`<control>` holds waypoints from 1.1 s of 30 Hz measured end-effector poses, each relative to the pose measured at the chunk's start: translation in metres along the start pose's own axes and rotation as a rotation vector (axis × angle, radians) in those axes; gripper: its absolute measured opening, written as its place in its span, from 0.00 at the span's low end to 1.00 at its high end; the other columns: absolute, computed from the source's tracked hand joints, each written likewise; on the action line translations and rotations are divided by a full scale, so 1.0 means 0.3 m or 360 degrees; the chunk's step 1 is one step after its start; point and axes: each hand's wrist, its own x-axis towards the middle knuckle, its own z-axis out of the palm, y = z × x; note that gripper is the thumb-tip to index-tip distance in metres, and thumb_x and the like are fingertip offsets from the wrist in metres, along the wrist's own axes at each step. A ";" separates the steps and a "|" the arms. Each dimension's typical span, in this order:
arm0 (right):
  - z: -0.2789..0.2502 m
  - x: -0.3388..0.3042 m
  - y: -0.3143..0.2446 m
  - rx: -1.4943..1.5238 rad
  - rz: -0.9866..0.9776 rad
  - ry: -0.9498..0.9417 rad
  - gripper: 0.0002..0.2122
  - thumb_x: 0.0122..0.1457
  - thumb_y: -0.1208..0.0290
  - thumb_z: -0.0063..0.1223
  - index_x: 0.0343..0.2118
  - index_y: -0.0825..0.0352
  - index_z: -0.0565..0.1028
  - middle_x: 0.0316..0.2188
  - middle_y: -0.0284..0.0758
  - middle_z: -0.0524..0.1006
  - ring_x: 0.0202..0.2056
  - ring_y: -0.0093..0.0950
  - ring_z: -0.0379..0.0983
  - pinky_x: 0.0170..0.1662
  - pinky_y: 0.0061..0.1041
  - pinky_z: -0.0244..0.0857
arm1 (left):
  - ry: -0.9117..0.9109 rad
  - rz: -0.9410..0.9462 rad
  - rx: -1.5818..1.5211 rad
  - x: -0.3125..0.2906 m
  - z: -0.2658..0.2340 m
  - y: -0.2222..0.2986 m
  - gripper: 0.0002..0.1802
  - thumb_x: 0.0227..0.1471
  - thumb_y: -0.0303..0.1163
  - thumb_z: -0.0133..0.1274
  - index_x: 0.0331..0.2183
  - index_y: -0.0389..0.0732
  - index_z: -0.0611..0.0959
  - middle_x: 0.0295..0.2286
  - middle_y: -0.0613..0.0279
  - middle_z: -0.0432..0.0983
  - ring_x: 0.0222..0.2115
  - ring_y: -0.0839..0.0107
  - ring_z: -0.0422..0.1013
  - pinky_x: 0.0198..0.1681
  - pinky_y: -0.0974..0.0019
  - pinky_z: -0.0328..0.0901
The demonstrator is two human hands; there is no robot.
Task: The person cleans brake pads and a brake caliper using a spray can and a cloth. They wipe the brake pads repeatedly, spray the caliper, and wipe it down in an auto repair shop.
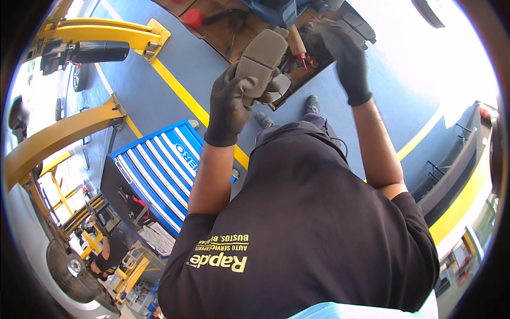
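My left hand [229, 106], in a dark work glove, is closed around a grey brake pad [260, 61], its broad face turned up. Just below that pad, another grey pad [280, 88] shows by my left fingertips; whether I hold it too is unclear. My gloved right hand [349, 66] reaches over the right side of a brown cardboard-like surface [212, 33], its fingers smeared by motion. Beyond those fingers lie more brake pads [357, 27]. Between my hands sits a tan tube [296, 42] with a red nozzle.
A red round object [193, 17] and a blue item [273, 11] rest on the brown surface. On my left stand a blue tool cabinet [159, 170] and yellow lift arms [64, 135]. A person [109, 252] works near a car at the lower left.
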 end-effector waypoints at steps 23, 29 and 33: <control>-0.135 -0.049 0.447 -0.0305 -0.0073 -0.0397 0.16 0.62 0.69 0.62 0.53 0.67 0.82 0.49 0.41 0.85 0.50 0.40 0.83 0.53 0.34 0.76 | 0.0699 -0.0301 0.1200 0.242 -0.278 -0.350 0.23 0.57 0.43 0.65 0.45 0.35 0.83 0.27 0.52 0.85 0.24 0.62 0.82 0.30 0.59 0.76; -0.044 0.146 0.256 -0.1007 0.0227 -0.0793 0.28 0.64 0.61 0.62 0.62 0.73 0.72 0.48 0.43 0.81 0.52 0.42 0.79 0.56 0.40 0.74 | 0.0913 -0.0040 0.1293 0.195 -0.350 -0.508 0.22 0.58 0.42 0.62 0.50 0.39 0.83 0.40 0.45 0.86 0.41 0.46 0.83 0.46 0.51 0.76; -0.125 0.266 0.370 -0.0817 -0.0375 0.0233 0.42 0.56 0.50 0.72 0.67 0.72 0.68 0.56 0.52 0.76 0.60 0.51 0.70 0.64 0.48 0.64 | 0.1036 0.0028 0.1072 0.198 -0.342 -0.565 0.23 0.60 0.40 0.60 0.54 0.39 0.82 0.41 0.46 0.86 0.39 0.51 0.83 0.44 0.54 0.77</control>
